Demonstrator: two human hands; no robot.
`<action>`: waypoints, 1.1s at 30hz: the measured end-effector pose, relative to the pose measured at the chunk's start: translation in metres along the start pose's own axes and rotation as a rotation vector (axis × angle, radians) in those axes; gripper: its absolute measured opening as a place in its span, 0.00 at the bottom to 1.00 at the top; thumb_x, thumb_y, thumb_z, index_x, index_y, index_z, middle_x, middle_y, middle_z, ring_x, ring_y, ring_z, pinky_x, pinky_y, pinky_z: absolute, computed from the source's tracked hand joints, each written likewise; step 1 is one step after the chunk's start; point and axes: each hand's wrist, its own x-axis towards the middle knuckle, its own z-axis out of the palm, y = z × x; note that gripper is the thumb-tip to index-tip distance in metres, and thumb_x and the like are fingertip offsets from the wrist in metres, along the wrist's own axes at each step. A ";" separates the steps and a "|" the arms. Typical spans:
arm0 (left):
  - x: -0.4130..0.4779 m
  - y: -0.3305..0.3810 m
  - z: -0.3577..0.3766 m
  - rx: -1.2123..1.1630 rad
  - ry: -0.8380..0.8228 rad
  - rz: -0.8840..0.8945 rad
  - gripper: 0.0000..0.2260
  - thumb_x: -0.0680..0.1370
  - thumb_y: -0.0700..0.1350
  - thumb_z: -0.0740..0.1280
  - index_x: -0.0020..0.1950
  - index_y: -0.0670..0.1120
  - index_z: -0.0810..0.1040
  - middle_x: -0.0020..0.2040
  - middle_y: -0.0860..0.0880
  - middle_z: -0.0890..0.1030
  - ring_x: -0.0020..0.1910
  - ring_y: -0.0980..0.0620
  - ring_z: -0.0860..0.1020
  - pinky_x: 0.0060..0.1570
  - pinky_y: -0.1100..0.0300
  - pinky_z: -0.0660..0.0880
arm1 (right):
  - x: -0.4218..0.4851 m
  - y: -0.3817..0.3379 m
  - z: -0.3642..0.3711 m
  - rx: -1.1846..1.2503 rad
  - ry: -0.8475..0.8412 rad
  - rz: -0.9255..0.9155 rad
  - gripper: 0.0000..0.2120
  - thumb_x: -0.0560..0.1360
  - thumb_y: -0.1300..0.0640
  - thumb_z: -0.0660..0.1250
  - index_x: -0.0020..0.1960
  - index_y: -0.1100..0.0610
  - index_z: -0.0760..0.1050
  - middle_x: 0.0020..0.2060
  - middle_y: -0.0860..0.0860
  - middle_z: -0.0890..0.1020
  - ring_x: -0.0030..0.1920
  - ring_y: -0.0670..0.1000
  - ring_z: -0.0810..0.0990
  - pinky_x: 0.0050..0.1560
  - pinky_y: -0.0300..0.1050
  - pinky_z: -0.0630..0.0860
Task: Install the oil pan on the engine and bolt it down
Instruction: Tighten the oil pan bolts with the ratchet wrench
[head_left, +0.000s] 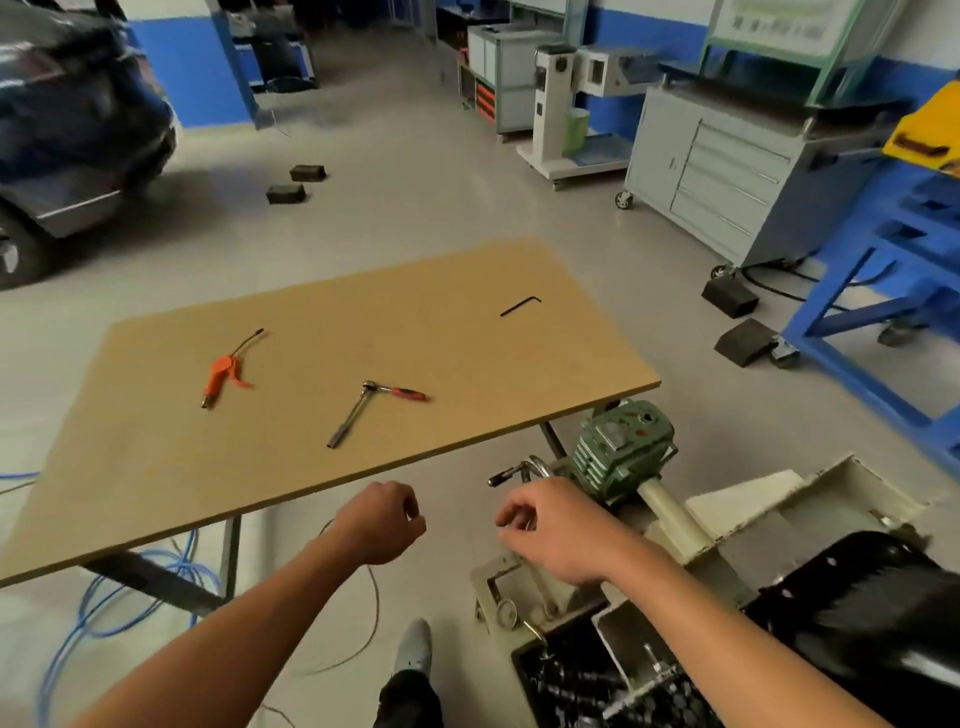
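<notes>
The fingers of the left hand are curled into a fist, and no thing shows in it. The fingers of the right hand bend down with the thumb close to them; I cannot tell if they pinch something small. Both hands are low in the middle of the frame, in the air, touching nothing.

Just past the right hand is a green gear box with a small crank. The black oil pan sits at the lower right, on the pale engine stand. A dark tray of bolts is at the bottom.

Above the hands is a brown table. On it lie a ratchet wrench, an orange air gun and a black hex key, well apart. A dark car is at the upper left.
</notes>
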 end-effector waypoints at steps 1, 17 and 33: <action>0.017 -0.016 -0.005 0.001 0.006 -0.019 0.09 0.78 0.53 0.66 0.53 0.50 0.80 0.48 0.52 0.81 0.46 0.53 0.79 0.49 0.55 0.80 | 0.017 -0.001 0.003 -0.005 -0.011 0.021 0.11 0.77 0.51 0.68 0.59 0.48 0.80 0.46 0.39 0.80 0.46 0.39 0.80 0.47 0.34 0.77; 0.299 -0.177 -0.048 -0.020 -0.126 -0.194 0.13 0.78 0.51 0.66 0.57 0.43 0.77 0.57 0.42 0.81 0.53 0.42 0.79 0.45 0.56 0.74 | 0.227 -0.030 0.050 0.049 -0.003 0.345 0.12 0.76 0.49 0.67 0.57 0.49 0.81 0.41 0.37 0.78 0.43 0.35 0.77 0.43 0.33 0.75; 0.298 -0.034 -0.073 -0.568 0.201 0.331 0.12 0.84 0.45 0.60 0.42 0.44 0.74 0.28 0.50 0.70 0.27 0.51 0.66 0.28 0.55 0.61 | 0.205 -0.037 -0.019 0.109 0.495 0.310 0.14 0.79 0.48 0.66 0.63 0.50 0.78 0.46 0.38 0.78 0.46 0.40 0.78 0.48 0.38 0.79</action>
